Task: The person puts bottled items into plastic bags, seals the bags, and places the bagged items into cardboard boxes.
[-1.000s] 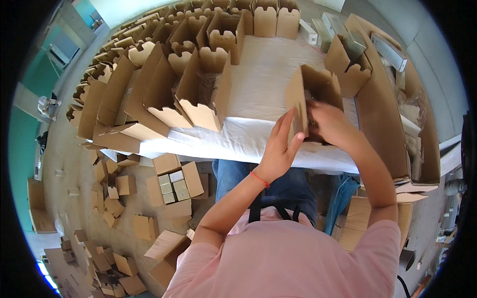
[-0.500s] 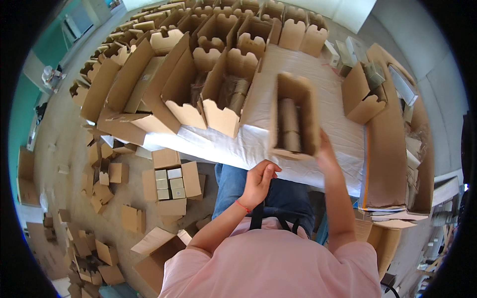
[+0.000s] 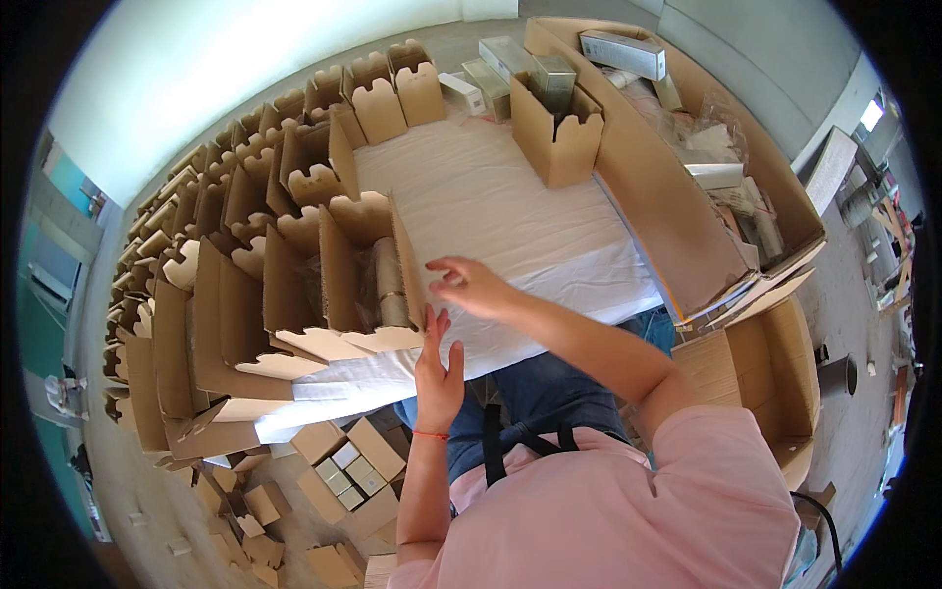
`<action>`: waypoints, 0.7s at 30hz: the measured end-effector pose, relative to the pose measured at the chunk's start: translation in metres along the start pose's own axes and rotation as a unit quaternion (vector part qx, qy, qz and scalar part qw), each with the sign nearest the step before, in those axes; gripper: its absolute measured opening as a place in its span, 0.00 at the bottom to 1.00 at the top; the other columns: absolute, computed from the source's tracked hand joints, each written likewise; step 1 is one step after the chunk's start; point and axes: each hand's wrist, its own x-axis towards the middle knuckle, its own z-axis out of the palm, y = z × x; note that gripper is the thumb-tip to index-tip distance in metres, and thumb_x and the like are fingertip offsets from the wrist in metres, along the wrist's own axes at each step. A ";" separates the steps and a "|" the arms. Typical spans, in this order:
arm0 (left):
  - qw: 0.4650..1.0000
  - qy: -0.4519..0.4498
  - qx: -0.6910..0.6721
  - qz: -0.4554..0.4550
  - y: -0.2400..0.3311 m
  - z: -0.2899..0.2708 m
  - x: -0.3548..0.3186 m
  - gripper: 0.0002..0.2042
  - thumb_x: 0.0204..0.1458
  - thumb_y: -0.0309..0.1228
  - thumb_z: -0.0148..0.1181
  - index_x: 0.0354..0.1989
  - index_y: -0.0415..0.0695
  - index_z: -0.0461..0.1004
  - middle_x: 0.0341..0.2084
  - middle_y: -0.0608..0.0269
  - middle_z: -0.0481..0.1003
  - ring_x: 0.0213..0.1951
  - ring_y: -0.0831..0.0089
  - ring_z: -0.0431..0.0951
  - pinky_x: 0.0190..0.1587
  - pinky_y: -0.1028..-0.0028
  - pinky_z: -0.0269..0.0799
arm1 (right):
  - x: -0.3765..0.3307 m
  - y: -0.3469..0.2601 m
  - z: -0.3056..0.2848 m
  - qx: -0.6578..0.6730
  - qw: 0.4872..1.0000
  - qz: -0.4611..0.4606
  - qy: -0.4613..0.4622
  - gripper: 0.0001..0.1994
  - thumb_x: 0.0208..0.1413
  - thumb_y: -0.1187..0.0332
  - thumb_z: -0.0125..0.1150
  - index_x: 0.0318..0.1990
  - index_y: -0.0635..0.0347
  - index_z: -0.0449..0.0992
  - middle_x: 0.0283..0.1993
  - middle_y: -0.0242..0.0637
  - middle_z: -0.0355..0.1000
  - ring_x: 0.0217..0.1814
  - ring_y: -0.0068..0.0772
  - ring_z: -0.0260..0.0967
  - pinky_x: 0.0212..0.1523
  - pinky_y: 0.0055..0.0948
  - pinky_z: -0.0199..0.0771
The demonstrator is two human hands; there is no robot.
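Note:
A tall open cardboard box (image 3: 351,224) with notched rims stands at the right end of the near row. Inside it lies a pale tube (image 3: 389,286) with clear plastic film beside it. My left hand (image 3: 439,388) is open with its fingers stretched upward. Its fingertips are at the box's near right edge, seemingly touching it. Just right of the box's side, my right hand (image 3: 476,289) hovers over the white sheet, open and holding nothing, its fingers apart and pointing left. Another notched box (image 3: 293,280) stands directly to the left, with film partly visible inside.
Rows of similar boxes (image 3: 235,182) fill the table's left and back. White sheeting (image 3: 471,196) covers the tabletop. At right, a long carton (image 3: 638,196) holds wrapped goods beside a notched box (image 3: 555,147). On the floor stands an open carton (image 3: 316,483) of small packages.
The box with the tube has moved from my right hand to the row's right end, and that hand has let go. My left hand has come up against it. The view has turned right.

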 end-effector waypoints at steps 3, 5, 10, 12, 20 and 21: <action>0.998 0.051 -0.028 -0.006 -0.003 0.023 0.006 0.33 0.55 0.21 0.48 0.67 0.41 0.40 0.62 0.42 0.54 0.63 0.57 0.57 0.61 0.68 0.51 | 0.005 0.000 -0.046 -0.058 0.996 -0.059 0.038 0.21 0.52 0.63 0.59 0.52 0.61 0.70 0.50 0.40 0.70 0.49 0.36 0.68 0.46 0.31 0.70; 0.996 0.093 -0.010 0.012 -0.010 0.033 0.015 0.33 0.55 0.21 0.48 0.67 0.40 0.40 0.63 0.42 0.51 0.64 0.57 0.55 0.62 0.67 0.49 | 0.007 0.002 -0.069 -0.078 0.991 -0.070 0.085 0.20 0.52 0.63 0.59 0.51 0.61 0.70 0.50 0.39 0.70 0.49 0.35 0.68 0.45 0.31 0.71; 0.991 0.127 0.029 0.005 -0.015 0.038 0.034 0.34 0.51 0.21 0.51 0.65 0.34 0.41 0.63 0.41 0.50 0.64 0.52 0.54 0.64 0.66 0.48 | 0.018 -0.006 -0.143 -0.140 0.951 -0.074 0.266 0.20 0.46 0.65 0.63 0.48 0.63 0.71 0.49 0.47 0.69 0.52 0.45 0.66 0.50 0.38 0.66; 0.989 0.139 0.046 0.004 -0.016 0.043 0.039 0.34 0.51 0.21 0.51 0.65 0.34 0.42 0.63 0.41 0.51 0.64 0.52 0.53 0.64 0.66 0.47 | 0.030 0.001 -0.175 -0.239 0.894 -0.159 0.344 0.20 0.46 0.66 0.63 0.48 0.63 0.71 0.48 0.48 0.69 0.52 0.48 0.64 0.52 0.40 0.64; 0.983 0.119 0.138 0.017 -0.041 0.057 0.052 0.29 0.51 0.24 0.50 0.63 0.33 0.49 0.61 0.42 0.55 0.62 0.50 0.55 0.64 0.64 0.48 | 0.137 -0.025 -0.276 -0.407 0.733 -0.065 0.541 0.30 0.42 0.56 0.67 0.52 0.61 0.68 0.51 0.49 0.66 0.58 0.50 0.60 0.58 0.41 0.61; 0.984 0.127 0.127 0.005 -0.039 0.055 0.051 0.28 0.52 0.25 0.50 0.62 0.34 0.52 0.60 0.42 0.57 0.62 0.50 0.55 0.63 0.63 0.49 | 0.144 -0.035 -0.275 -0.416 0.763 0.001 0.495 0.30 0.42 0.55 0.67 0.51 0.61 0.68 0.51 0.49 0.67 0.57 0.49 0.62 0.56 0.41 0.64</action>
